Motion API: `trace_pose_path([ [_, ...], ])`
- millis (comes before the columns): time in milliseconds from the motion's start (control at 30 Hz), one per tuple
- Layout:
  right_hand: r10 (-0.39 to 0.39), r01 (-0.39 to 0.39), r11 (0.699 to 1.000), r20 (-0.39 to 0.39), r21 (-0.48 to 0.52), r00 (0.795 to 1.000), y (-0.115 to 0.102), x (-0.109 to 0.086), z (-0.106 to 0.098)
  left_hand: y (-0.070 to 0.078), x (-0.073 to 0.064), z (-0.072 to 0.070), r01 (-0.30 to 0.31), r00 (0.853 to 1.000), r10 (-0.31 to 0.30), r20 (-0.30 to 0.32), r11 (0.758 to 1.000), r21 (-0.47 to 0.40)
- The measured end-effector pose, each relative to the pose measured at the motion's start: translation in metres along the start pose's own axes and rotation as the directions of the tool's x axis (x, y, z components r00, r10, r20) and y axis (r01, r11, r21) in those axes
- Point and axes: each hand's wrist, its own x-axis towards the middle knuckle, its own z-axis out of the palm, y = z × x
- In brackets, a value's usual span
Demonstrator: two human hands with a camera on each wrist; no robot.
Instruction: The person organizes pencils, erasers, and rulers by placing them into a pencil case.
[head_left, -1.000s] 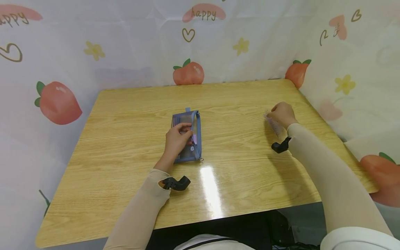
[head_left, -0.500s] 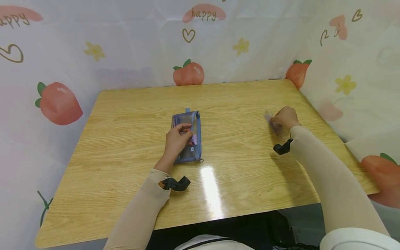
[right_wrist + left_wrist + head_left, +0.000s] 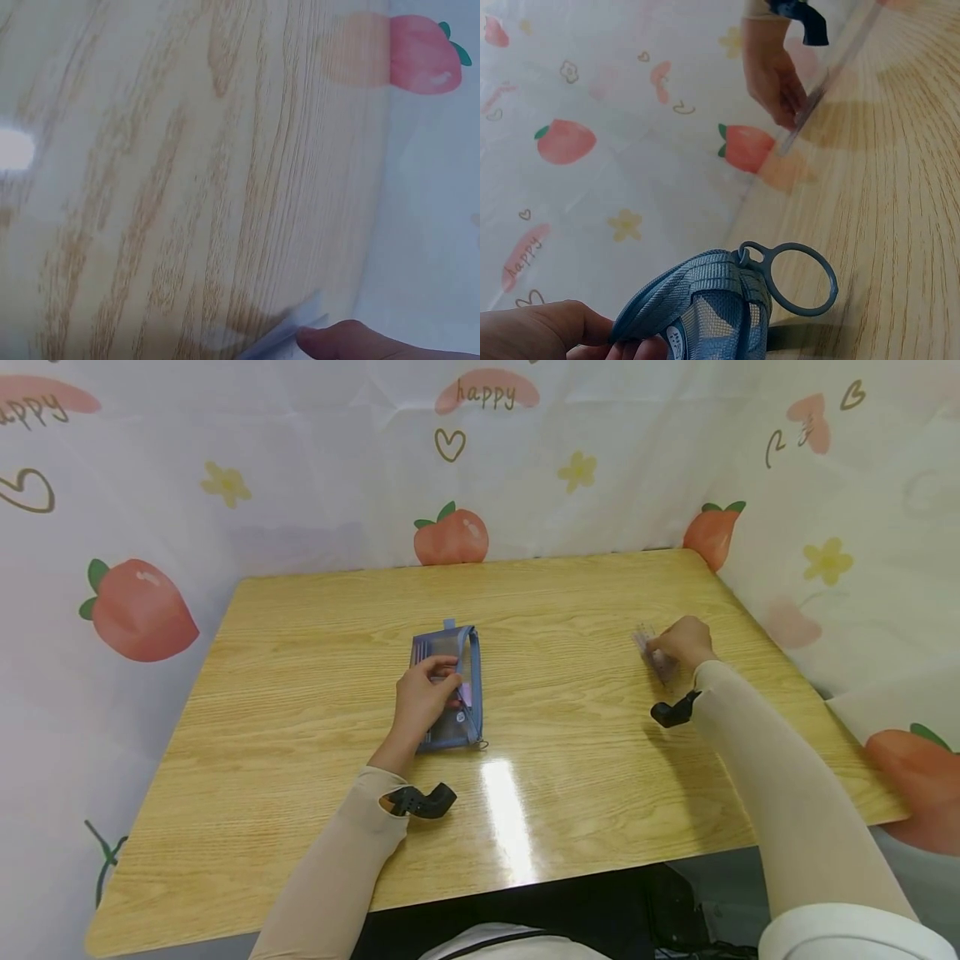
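Observation:
A blue mesh zip pouch lies on the table with its right side gaping. My left hand pinches the edge of that opening between thumb and fingers. Something pink shows inside the pouch. In the left wrist view a blue ring hangs at the pouch's corner. Far to the right, my right hand grips a thin, flat, clear piece with faint fine markings, held slanted close over the table. Its exact kind I cannot tell. The right wrist view shows the thumb on its edge.
The wooden table has rounded corners and a bright light reflection near its front edge. A white printed cloth hangs behind and along both sides. Black camera mounts stick out at both wrists.
My right hand has come slightly lower and nearer to me with the clear piece, showing more of its far end. The left hand and the pouch stay in place.

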Motion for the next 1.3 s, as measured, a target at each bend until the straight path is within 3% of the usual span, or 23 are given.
trace_pose_path([
  [500,-0.06,0.063,0.996,-0.053,0.064,0.997,0.001,-0.006,0.003,0.0,0.0,0.0,0.003,1.0,-0.003,-0.003,1.0,0.006],
  [867,0.018,-0.017,0.989,-0.011,0.145,1.0,-0.006,-0.009,0.001,0.0,0.0,0.0,-0.011,1.0,0.011,-0.001,1.0,-0.002],
  [1033,0.071,-0.073,0.975,0.016,0.212,0.997,-0.005,-0.006,0.001,0.001,-0.001,0.0,-0.007,1.0,0.007,0.0,1.0,0.003],
  [1300,0.07,-0.081,0.939,0.043,0.334,0.997,-0.005,-0.007,0.001,0.001,-0.001,0.0,-0.004,1.0,0.004,0.003,1.0,0.01],
])
